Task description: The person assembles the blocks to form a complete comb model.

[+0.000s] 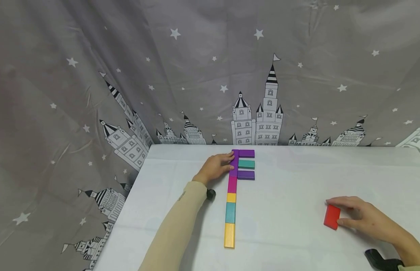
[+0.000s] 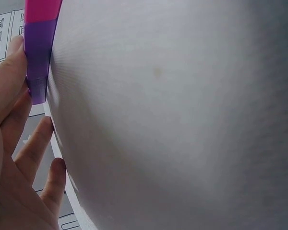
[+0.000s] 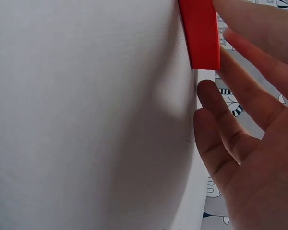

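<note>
A row of flat coloured blocks runs toward me on the white table. At its far end is a long purple block (image 1: 234,165), which my left hand (image 1: 215,167) holds from the left with thumb and fingertips. In the left wrist view the thumb lies along the side of this purple block (image 2: 39,52), and the other fingers spread beyond its end. Over on the right, my right hand (image 1: 369,220) pinches a red block (image 1: 332,217) between thumb and fingers. The right wrist view has the red block (image 3: 201,36) at the top, with the lower fingers loosely bent and off it.
Below the purple block come a magenta block (image 1: 232,184), a small yellow block (image 1: 231,197), a teal block (image 1: 230,213) and a longer yellow block (image 1: 229,235). Purple, green (image 1: 246,164) and purple bars branch off right. A grey curtain (image 1: 196,67) hangs behind the table.
</note>
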A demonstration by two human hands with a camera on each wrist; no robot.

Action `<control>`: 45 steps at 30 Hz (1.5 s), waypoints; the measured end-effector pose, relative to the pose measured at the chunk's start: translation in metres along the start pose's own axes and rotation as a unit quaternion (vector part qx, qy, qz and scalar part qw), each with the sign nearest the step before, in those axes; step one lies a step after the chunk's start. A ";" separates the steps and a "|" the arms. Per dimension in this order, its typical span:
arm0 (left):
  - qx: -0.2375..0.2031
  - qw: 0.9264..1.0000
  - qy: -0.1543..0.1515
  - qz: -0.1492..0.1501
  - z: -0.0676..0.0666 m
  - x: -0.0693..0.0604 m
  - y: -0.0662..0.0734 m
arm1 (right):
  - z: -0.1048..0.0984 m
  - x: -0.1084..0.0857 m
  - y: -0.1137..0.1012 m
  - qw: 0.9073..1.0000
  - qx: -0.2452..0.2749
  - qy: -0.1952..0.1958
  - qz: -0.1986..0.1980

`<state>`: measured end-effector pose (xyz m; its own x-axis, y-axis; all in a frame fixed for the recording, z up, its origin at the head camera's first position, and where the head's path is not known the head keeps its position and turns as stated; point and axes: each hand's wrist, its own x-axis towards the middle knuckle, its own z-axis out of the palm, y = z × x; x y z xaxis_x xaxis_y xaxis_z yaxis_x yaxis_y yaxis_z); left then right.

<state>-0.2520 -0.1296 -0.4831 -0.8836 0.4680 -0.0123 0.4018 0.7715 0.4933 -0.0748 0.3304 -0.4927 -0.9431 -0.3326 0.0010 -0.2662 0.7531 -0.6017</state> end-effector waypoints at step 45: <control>-0.005 1.000 -0.005 -0.012 0.000 -0.001 0.001 | 0.000 0.002 -0.013 0.997 -0.076 -0.004 0.034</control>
<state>-0.2511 -0.1291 -0.4828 -0.8904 0.4541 -0.0326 0.3787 0.7784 0.5006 -0.0737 0.3200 -0.4847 -0.9584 -0.2823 -0.0420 -0.2298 0.8506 -0.4729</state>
